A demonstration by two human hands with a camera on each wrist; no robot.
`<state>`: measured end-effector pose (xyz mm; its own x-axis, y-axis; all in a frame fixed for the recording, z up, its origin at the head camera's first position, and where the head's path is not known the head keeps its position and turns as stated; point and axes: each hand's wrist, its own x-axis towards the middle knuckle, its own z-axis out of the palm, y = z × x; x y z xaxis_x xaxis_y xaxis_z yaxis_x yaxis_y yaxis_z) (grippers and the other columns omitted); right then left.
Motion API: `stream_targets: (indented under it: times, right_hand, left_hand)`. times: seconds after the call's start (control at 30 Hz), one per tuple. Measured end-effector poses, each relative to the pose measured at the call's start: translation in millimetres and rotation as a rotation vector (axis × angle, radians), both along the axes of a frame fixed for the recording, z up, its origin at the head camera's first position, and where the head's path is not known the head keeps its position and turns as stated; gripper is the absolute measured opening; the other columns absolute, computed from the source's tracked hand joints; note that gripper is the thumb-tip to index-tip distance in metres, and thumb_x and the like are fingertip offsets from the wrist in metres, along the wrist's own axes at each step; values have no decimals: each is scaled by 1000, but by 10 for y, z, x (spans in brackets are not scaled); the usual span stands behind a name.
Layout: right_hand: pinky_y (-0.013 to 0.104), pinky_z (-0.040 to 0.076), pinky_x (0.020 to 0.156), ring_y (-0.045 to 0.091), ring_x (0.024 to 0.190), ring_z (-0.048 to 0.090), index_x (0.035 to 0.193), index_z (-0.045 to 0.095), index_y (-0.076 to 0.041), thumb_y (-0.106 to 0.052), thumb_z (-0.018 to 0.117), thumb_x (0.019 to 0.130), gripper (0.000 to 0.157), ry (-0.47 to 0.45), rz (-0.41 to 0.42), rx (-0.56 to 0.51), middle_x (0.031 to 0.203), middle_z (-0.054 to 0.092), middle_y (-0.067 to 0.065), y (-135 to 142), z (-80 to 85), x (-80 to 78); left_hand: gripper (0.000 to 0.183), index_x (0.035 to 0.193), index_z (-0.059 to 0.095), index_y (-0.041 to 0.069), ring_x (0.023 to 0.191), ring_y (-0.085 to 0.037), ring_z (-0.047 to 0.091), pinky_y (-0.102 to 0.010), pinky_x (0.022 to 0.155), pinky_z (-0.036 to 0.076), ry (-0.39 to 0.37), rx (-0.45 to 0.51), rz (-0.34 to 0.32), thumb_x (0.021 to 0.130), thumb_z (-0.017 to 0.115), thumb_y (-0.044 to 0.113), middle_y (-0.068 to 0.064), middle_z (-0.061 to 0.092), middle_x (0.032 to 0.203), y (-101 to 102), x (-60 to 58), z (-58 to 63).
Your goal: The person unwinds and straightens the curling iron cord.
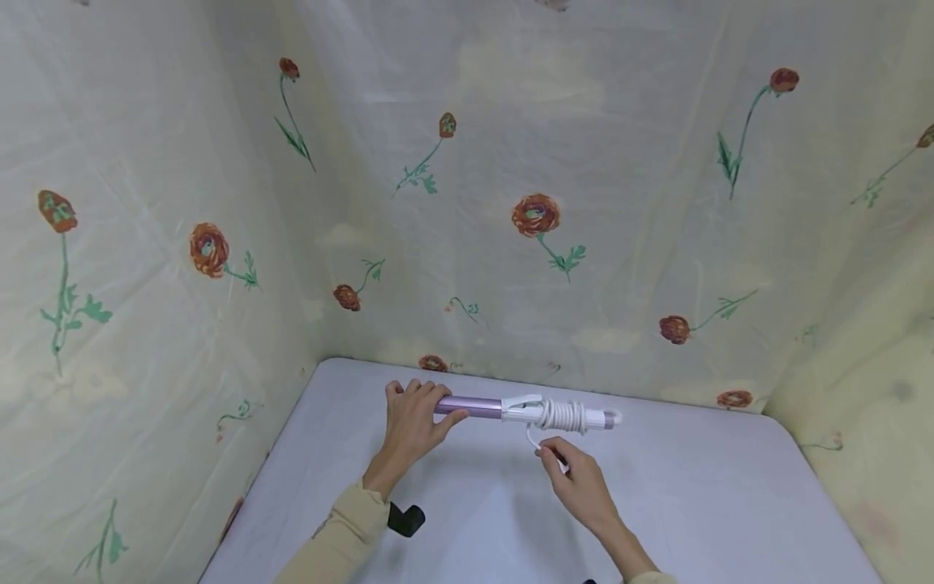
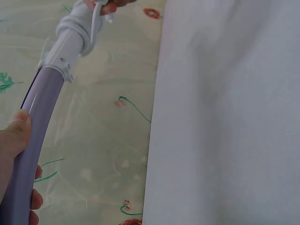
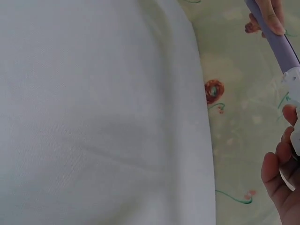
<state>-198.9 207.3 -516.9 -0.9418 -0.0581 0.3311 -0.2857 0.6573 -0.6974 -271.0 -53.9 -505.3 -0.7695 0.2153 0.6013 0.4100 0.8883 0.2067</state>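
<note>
A curling iron (image 1: pixel 477 407) with a purple barrel and white handle is held level above the table. My left hand (image 1: pixel 412 418) grips its barrel, thumb on the near side; the left wrist view shows the thumb (image 2: pixel 18 129) pressed along it. White cord (image 1: pixel 563 416) is wound in several turns around the handle. From these coils a loose length hangs down to my right hand (image 1: pixel 580 483), which pinches it between thumb and fingers just below the handle. In the right wrist view the right hand (image 3: pixel 281 173) is partly cut off by the frame edge.
Beneath both hands is a white table (image 1: pixel 467 503) with rounded far corners. Flower-printed curtain (image 1: pixel 409 243) hangs closely around its back and sides. A black wrist-worn piece (image 1: pixel 406 520) sticks out beside the left sleeve (image 1: pixel 339 527).
</note>
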Motion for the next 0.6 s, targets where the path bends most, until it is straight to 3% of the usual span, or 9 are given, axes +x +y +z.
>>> stream_targets:
  times: [0.33, 0.6]
  right_hand:
    - [21, 45, 65, 3, 77, 51, 102, 66, -10, -22, 53, 97, 18, -146, 112, -30, 91, 63, -1, 122, -168, -109]
    - [25, 48, 74, 15, 94, 56, 107, 67, -11, -25, 51, 98, 23, -183, 158, 43, 100, 66, 1, 308, -295, -286]
  left_hand:
    - [47, 96, 68, 19, 74, -16, 48, -50, 88, 25, -24, 27, -17, 78, 64, 62, 3, 67, 80, -98, 7, -19]
    - [46, 96, 68, 20, 74, -15, 46, -49, 87, 25, -51, 39, -41, 78, 65, 61, 4, 67, 81, -136, 14, -42]
